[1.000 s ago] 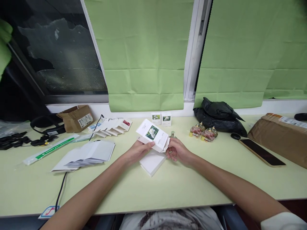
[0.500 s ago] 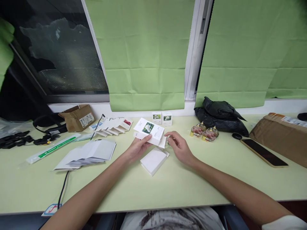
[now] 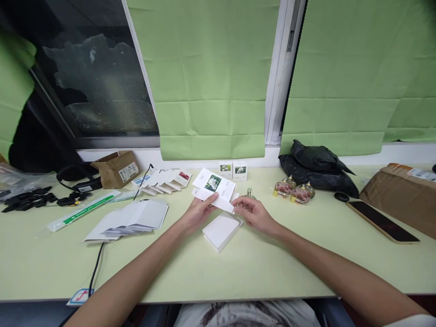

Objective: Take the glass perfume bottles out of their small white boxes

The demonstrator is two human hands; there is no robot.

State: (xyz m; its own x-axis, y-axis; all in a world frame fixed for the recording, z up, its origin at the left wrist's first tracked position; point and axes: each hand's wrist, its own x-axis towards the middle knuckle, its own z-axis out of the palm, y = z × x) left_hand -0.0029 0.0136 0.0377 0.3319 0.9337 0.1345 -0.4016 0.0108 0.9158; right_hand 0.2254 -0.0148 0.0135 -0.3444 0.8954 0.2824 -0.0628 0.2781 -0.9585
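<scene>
Left hand gripping flat white cardboard carton with flower picture, raised just above pale green table. Right hand pinching carton's white flap. White box tray lying beneath.

Print on the flower-printed carton too small to read. Lower edge of that carton hidden behind the left hand and the right hand. Small bottle mostly hidden behind the right hand, only its cap showing. Brown parcel cut off by the right edge. Both forearms cut off at the bottom edge. Black items at far left blurred, kind unclear. Label text on the torn cardboard box unreadable.
</scene>
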